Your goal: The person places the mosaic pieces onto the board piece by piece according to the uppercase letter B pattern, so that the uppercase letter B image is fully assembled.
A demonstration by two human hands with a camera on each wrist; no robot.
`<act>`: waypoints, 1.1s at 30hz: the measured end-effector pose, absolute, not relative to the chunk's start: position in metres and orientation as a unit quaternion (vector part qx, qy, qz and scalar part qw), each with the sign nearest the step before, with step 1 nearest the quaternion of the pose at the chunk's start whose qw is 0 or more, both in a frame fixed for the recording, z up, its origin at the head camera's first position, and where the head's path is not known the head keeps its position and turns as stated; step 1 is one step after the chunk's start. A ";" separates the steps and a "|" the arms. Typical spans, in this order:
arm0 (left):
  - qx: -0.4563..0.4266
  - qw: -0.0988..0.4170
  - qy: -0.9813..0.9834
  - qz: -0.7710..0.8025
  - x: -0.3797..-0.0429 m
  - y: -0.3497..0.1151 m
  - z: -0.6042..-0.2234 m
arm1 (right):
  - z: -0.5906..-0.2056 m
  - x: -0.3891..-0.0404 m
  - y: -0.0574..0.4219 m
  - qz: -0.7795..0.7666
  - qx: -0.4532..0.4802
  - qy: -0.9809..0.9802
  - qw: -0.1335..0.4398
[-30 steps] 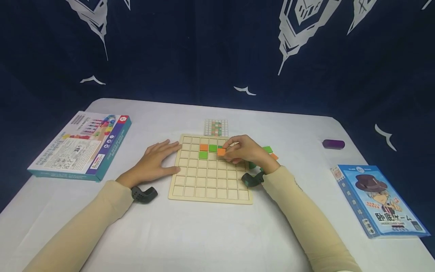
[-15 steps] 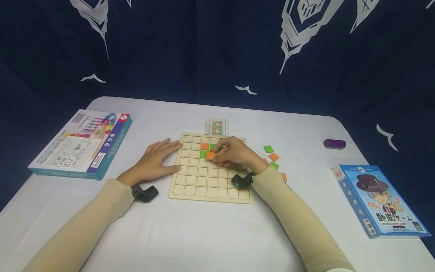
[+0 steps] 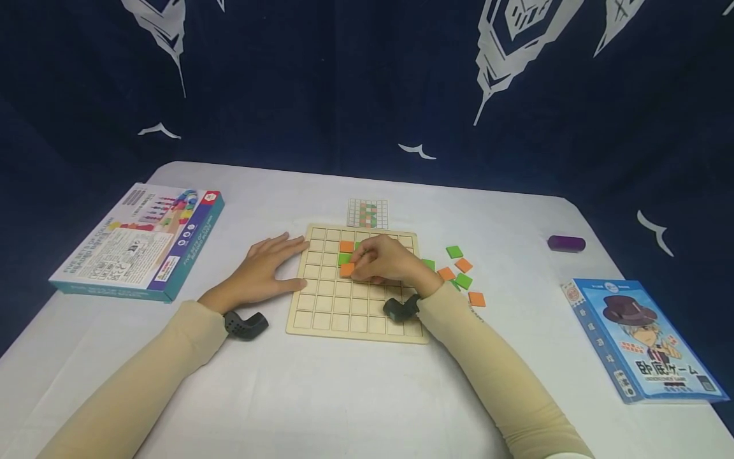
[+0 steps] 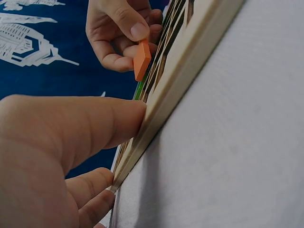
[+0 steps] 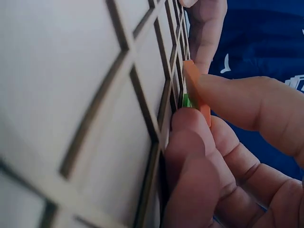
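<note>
A wooden grid board [image 3: 332, 306] lies on the table. My right hand [image 3: 390, 260] pinches an orange square tile [image 3: 346, 270] between thumb and fingers, close over the board; in the right wrist view the tile [image 5: 197, 90] stands tilted to the grid. Just beyond it, an orange tile [image 3: 346, 246] and a green tile [image 3: 344, 258] sit in cells, and part of another green tile shows beside my right fingers. My left hand [image 3: 266, 271] lies with fingers spread, its thumb and fingertips touching the board's left edge, as the left wrist view also shows.
Several loose green and orange tiles [image 3: 477, 299] lie right of the board. A small printed pattern card [image 3: 367, 214] is behind it. A game box [image 3: 137, 242] lies at the left, a blue box [image 3: 648, 338] at the right, and a purple cylinder [image 3: 566, 243] at the back right.
My right hand has moved left and slightly nearer with the orange tile, from the board's right half to below the green tile. More loose tiles show now. The left hand stays put.
</note>
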State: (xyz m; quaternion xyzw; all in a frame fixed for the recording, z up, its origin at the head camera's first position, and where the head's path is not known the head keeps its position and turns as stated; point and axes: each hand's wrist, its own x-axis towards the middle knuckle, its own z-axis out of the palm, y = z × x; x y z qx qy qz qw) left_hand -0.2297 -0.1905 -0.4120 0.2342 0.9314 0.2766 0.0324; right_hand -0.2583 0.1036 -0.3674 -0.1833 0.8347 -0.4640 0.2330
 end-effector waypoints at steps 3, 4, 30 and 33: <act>0.234 0.035 0.932 0.275 -0.229 -0.191 -0.412 | -0.369 -0.259 0.103 -0.448 -0.186 0.845 0.224; 0.234 0.035 0.932 0.274 -0.229 -0.191 -0.412 | -0.369 -0.260 0.102 -0.445 -0.187 0.847 0.223; 0.236 0.033 0.930 0.281 -0.229 -0.190 -0.411 | -0.367 -0.257 0.104 -0.460 -0.218 0.830 0.229; 0.237 0.031 0.930 0.279 -0.229 -0.190 -0.411 | -0.366 -0.259 0.110 -0.481 -0.226 0.810 0.248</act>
